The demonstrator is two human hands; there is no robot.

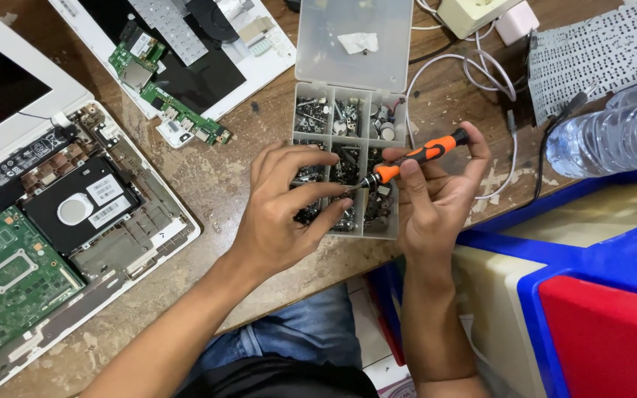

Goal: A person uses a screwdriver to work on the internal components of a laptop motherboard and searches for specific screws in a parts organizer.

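The right hand [436,195] is clamped on an orange-and-black screwdriver [414,156], held slanted so its tip meets the left hand [289,206], whose thumb and fingers are pinched together at that tip, apparently on something too small to make out. Both hands hover right over the clear compartmented screw box [348,158], lid open beyond them. Left of the left hand lies an opened white laptop [75,221]; right of the right hand stand white cables [481,74], a water bottle [613,136] and a blue bin [576,258], crowding that side.
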